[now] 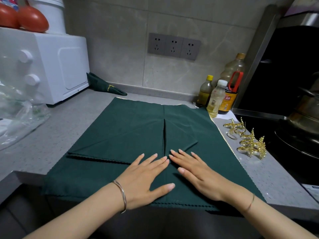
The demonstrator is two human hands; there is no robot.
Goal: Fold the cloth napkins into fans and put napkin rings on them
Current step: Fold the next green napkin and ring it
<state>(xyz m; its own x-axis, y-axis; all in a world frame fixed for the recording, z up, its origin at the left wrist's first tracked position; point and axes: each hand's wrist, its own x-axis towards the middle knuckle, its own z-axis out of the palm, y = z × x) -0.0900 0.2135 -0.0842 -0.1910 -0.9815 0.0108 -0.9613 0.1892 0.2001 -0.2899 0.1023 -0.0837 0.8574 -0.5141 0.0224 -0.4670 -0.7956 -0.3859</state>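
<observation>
Dark green cloth napkins (131,128) lie spread flat on the grey counter, stacked, with folded flaps meeting at a centre seam and the near edge hanging over the counter front. My left hand (145,178) and my right hand (195,171) rest palm down on the cloth, fingers spread, fingertips almost touching at the seam. Neither holds anything. A folded green napkin with a gold ring (105,86) lies at the back by the wall. Several gold leaf-shaped napkin rings (248,140) sit on the counter to the right of the cloth.
A white microwave (51,66) stands at the back left, with a clear plastic bag (19,116) in front of it. Three bottles (219,97) stand at the back right. A black stove with pots (296,128) lies at the right. The grey counter (51,135) edge runs near me.
</observation>
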